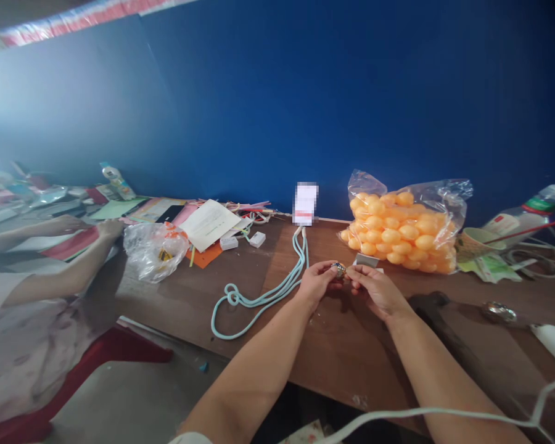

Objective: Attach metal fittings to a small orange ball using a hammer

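Note:
My left hand (318,282) is closed around a small, shiny, silvery rounded piece (338,269), held just above the brown table. The fingers of my right hand (374,288) are pinched together at the right end of this piece, where a gold-toned bit shows. What exactly lies between those right fingertips is too small to make out. Just behind my hands, a small grey flat item (366,260) lies before a clear plastic bag of orange balls (398,231). To the left, a looped light-blue cord (259,302) runs up to a phone (305,203) against the blue wall.
Another shiny silvery piece (499,312) lies on the right. Beyond it are a cup (478,239) and a capped bottle (548,200). Papers (210,225) and a crumpled clear bag (155,250) lie left. Another person's arms (74,265) reach over the table, near a red chair (115,348).

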`<state>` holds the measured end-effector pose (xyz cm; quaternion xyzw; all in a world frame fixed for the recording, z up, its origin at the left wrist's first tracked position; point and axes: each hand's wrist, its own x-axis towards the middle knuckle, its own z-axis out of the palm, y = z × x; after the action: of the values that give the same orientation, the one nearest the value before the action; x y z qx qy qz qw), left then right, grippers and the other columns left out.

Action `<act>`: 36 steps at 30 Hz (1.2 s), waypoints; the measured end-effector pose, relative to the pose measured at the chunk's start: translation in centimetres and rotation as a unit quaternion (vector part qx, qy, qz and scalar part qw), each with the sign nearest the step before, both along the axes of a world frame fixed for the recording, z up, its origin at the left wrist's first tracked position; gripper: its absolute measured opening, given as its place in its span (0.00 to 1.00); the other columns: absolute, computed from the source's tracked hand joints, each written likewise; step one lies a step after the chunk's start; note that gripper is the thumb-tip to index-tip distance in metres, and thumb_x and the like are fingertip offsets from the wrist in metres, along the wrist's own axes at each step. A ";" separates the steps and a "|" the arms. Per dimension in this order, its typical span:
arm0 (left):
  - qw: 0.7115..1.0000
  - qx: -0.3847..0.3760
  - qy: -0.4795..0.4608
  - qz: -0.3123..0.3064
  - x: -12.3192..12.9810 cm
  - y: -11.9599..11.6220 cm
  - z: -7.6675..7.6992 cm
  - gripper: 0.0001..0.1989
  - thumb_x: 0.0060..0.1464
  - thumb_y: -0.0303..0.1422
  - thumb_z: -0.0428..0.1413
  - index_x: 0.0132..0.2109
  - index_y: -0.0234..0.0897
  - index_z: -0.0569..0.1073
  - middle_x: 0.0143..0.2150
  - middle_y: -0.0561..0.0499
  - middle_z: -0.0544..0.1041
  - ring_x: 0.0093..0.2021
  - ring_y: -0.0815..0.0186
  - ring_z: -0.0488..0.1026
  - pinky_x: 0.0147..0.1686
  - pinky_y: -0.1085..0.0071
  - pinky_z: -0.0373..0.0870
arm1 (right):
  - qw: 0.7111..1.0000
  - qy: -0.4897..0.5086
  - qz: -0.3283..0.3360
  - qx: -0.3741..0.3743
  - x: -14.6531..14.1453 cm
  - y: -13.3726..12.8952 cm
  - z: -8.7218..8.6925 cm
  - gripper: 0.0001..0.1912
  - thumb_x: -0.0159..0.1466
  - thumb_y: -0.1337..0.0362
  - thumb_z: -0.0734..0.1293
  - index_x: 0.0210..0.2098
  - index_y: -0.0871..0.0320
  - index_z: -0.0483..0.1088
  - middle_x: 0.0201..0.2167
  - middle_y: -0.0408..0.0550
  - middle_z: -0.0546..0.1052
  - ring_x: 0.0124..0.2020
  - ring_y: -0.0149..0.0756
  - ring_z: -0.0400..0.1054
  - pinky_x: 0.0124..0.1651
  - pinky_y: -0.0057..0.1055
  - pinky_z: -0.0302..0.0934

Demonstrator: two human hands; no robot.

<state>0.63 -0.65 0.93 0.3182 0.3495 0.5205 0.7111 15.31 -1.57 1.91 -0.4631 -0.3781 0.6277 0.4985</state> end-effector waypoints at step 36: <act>0.995 0.044 0.092 0.013 0.0 -0.3 0.4 0.15 0.47 0.33 0.60 0.42 0.29 0.76 0.35 0.45 0.77 0.29 0.69 0.73 0.31 0.73 0.72 | 1.000 -0.024 0.016 -0.005 -0.1 -0.2 0.5 0.16 0.47 0.59 0.77 0.29 0.58 0.69 0.21 0.38 0.67 0.22 0.23 0.60 0.27 0.23 0.65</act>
<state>0.65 -0.98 1.35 0.3908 0.3945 0.5132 0.6544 15.19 -1.82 2.45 -0.4746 -0.3938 0.6264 0.4768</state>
